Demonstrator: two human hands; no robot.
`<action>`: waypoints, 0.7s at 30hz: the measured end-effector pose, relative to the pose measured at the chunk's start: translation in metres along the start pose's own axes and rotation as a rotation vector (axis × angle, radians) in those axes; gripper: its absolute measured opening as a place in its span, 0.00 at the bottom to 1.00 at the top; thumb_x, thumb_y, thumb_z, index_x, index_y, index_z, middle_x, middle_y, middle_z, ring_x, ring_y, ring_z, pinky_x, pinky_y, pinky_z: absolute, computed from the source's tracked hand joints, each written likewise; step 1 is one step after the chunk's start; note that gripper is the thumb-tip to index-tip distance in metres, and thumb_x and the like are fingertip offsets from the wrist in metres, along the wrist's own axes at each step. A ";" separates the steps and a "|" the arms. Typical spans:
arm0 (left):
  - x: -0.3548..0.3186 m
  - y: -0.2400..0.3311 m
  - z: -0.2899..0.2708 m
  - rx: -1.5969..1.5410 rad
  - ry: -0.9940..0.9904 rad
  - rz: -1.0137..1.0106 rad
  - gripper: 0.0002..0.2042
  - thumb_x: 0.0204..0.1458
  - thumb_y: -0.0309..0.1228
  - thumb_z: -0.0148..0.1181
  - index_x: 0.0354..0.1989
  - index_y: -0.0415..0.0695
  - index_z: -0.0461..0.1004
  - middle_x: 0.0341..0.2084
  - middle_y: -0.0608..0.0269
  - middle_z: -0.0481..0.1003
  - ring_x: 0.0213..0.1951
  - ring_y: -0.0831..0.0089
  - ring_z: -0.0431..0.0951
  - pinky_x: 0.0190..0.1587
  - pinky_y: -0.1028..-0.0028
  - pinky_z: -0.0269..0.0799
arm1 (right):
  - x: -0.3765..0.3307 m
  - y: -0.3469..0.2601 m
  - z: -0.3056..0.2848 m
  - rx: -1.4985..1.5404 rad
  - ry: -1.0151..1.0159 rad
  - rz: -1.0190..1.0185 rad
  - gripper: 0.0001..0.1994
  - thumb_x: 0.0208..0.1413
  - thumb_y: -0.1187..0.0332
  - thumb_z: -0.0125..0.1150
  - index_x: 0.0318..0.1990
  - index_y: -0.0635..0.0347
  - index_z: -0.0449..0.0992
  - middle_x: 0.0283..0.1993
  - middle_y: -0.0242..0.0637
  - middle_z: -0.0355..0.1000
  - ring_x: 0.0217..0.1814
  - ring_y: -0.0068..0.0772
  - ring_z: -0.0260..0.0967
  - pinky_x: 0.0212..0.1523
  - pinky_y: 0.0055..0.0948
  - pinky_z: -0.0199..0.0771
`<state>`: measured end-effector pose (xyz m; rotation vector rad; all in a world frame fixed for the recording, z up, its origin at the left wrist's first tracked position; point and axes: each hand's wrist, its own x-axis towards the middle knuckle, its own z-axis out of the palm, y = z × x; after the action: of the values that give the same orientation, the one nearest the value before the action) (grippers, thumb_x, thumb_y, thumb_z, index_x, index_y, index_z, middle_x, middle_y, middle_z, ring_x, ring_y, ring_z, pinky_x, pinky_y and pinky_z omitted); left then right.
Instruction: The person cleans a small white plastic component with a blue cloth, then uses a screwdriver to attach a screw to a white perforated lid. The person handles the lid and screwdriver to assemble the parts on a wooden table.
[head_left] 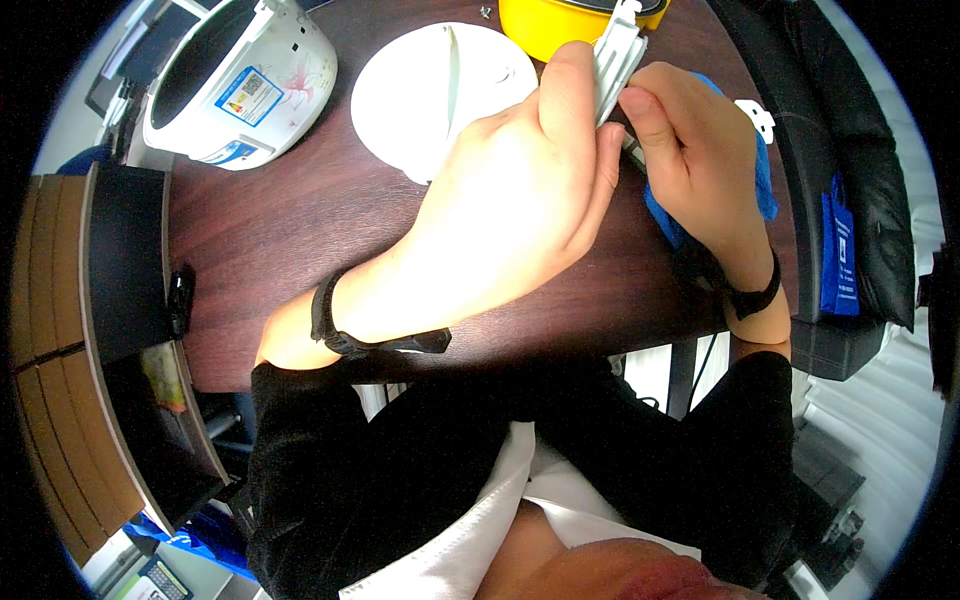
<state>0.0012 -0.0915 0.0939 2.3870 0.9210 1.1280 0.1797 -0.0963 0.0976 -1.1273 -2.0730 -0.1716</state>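
Presently, both hands work above the dark wooden worktop (300, 220). The left hand (530, 190) has its grip clamped on a flat white plastic part (618, 55), thumb laid along its edge, holding it upright near the top of the view. The right hand (690, 160) pinches the same part from the other side, fingers closed on it. A blue cloth (765, 185) lies beneath the right hand. A white round lid (430, 90) rests just left of the hands, a white cooker body (240, 80) further left, a yellow container (545, 25) behind.
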 end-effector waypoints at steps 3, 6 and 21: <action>-0.002 0.001 0.001 0.017 0.009 0.020 0.22 0.56 0.28 0.55 0.57 0.35 0.58 0.25 0.36 0.74 0.28 0.39 0.77 0.28 0.55 0.73 | -0.002 -0.007 0.001 0.135 0.008 0.097 0.08 0.61 0.65 0.54 0.35 0.59 0.73 0.26 0.45 0.71 0.27 0.46 0.72 0.26 0.35 0.68; -0.004 0.001 0.002 -0.002 0.020 0.031 0.21 0.56 0.27 0.54 0.57 0.36 0.58 0.25 0.37 0.74 0.28 0.40 0.77 0.28 0.56 0.73 | -0.002 -0.013 -0.004 0.227 -0.044 0.201 0.09 0.62 0.65 0.53 0.34 0.60 0.73 0.23 0.46 0.69 0.25 0.45 0.71 0.25 0.33 0.67; 0.006 -0.005 0.000 -0.126 0.019 -0.023 0.16 0.57 0.27 0.52 0.53 0.36 0.64 0.29 0.46 0.75 0.34 0.51 0.78 0.38 0.63 0.71 | -0.003 -0.008 -0.004 0.558 -0.079 0.450 0.16 0.64 0.60 0.51 0.30 0.63 0.74 0.20 0.43 0.69 0.19 0.34 0.68 0.23 0.30 0.63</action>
<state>0.0017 -0.0839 0.0944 2.2634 0.8556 1.1665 0.1773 -0.1049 0.1000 -1.2092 -1.7114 0.6379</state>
